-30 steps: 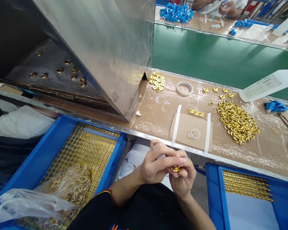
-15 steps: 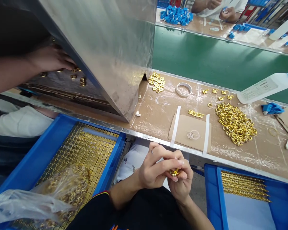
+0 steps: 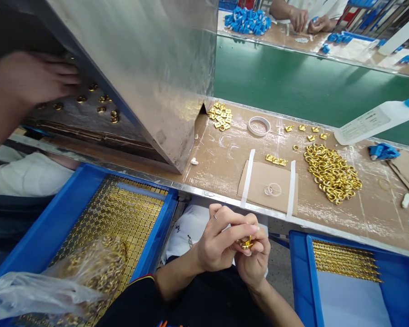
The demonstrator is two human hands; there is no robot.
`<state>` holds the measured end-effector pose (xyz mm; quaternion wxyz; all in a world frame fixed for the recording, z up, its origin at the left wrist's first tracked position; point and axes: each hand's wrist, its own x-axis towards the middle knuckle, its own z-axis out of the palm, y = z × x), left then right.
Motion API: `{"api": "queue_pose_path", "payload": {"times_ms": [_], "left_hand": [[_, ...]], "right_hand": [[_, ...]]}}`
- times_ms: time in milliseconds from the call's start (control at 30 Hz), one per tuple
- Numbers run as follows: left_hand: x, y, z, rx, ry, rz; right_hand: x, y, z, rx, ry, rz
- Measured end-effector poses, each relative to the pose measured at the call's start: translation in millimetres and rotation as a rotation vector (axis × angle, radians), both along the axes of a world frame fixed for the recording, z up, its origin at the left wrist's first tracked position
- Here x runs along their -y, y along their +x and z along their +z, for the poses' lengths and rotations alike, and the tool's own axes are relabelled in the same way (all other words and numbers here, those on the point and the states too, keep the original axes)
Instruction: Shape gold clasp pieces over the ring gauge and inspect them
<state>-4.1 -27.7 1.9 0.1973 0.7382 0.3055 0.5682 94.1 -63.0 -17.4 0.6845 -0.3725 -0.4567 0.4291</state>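
Both my hands meet in front of my body, just below the workbench edge. My left hand (image 3: 218, 238) and my right hand (image 3: 254, 259) pinch a small shiny gold piece (image 3: 246, 243) between their fingertips; its finer shape is partly hidden by the fingers. Above them on the bench lies a cardboard piece (image 3: 259, 200) held by two white tape strips, with a clear ring on it. Just beyond it is a short row of gold square pieces (image 3: 276, 160). A heap of gold rings (image 3: 332, 175) lies to the right.
A metal hood (image 3: 150, 81) stands at left; another person's hand (image 3: 34, 77) is inside it. Blue trays (image 3: 157, 240) with gold parts flank me. A tape roll (image 3: 259, 126), tilted bottle (image 3: 375, 120) and gold pieces (image 3: 221, 116) are on the bench. A person sits across the green belt (image 3: 293, 68).
The other person's hand inside the hood has moved left, away from the gold pieces there. Across the belt, a person's hands have come lower. My hands have barely shifted and keep the gold piece.
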Motion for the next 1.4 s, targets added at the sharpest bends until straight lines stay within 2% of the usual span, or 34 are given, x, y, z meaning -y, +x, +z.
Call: {"api": "queue_pose_path", "payload": {"times_ms": [633,1167,1400], "left_hand": [[-1.6,2.0,-6.0,-0.013,-0.048,-0.006],[-0.9,3.4,-6.0,-0.047,-0.065,-0.037],[-2.3,2.8,-1.8,-0.046,-0.073,-0.055]], "right_hand": [[-1.9,-0.4,-1.2,0.016,-0.02,-0.049],[-2.3,-0.5,-2.7,0.023,-0.064,-0.064],[-1.7,-1.8,3.1,0.016,-0.05,-0.054]]}}
